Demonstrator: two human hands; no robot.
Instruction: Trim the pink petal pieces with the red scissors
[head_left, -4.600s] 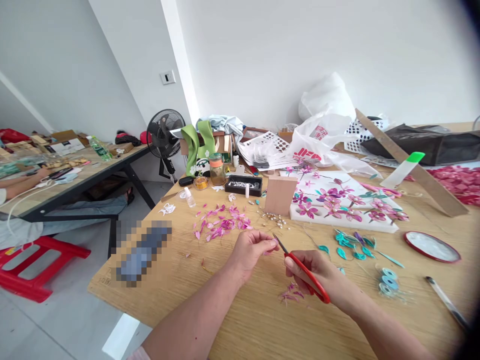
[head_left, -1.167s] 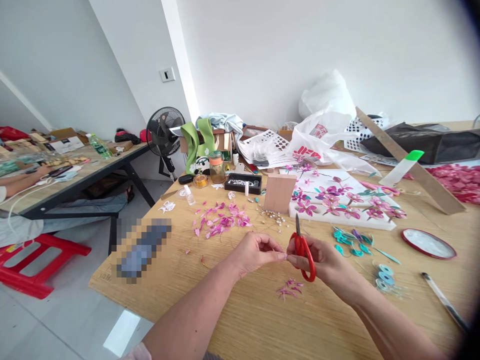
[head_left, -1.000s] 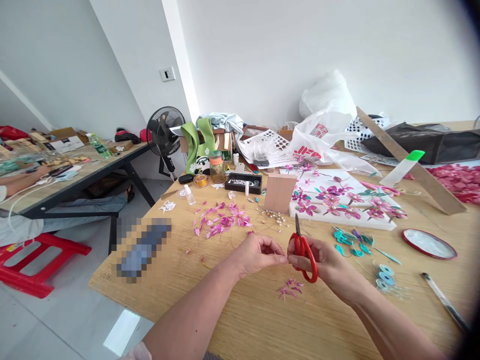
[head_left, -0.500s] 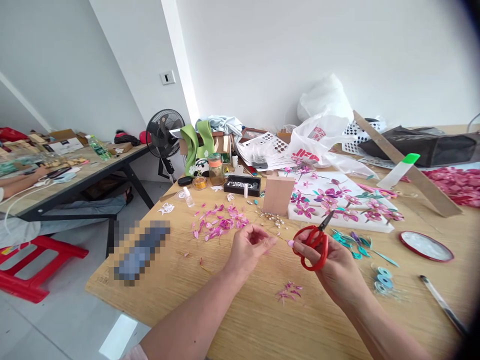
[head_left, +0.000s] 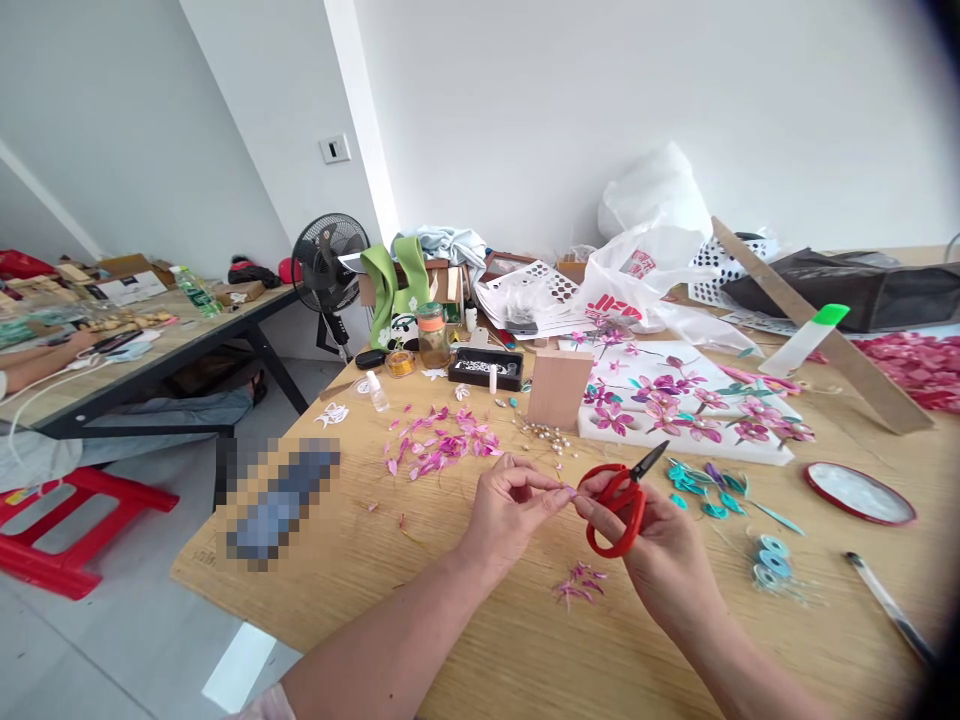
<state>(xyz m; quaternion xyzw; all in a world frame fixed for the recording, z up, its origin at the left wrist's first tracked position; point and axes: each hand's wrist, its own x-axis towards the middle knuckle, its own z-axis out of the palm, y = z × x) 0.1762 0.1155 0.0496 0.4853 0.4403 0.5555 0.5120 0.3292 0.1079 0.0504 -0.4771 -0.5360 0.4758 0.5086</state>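
petal [head_left: 571,491], tiny, long axis can't tell, is where the fingertips meet: left hand [head_left: 514,508] pinches it from the left, right hand [head_left: 661,540] reaches it from the right, holding red scissors [head_left: 637,502], blades pointing far-right.

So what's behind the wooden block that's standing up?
Past the right side of the wooden block, you can see a white foam slab with pink flowers on it. Whatever is straight behind the block is covered, so I can't tell.
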